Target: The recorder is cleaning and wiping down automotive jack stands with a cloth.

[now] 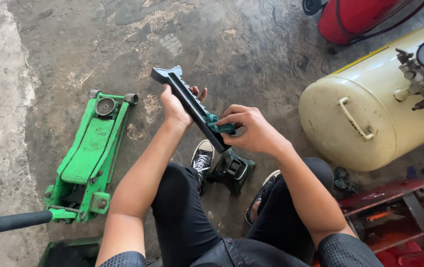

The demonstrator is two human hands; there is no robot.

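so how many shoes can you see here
2. One black lace-up shoe is on the concrete floor beside the dark jack stand base; the other shoe shows only partly, to the right of the base, mostly hidden by the person's leg.

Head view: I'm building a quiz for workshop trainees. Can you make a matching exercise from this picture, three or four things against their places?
Things:
1. toothed black bar
2. green floor jack
3. cream air tank
4. teal cloth

Places:
A. on the floor at the left
B. on the floor at the right
C. pressed to the bar by the right hand
D. gripped by the left hand

Pairs: 1-D, 2-A, 3-B, 4-C
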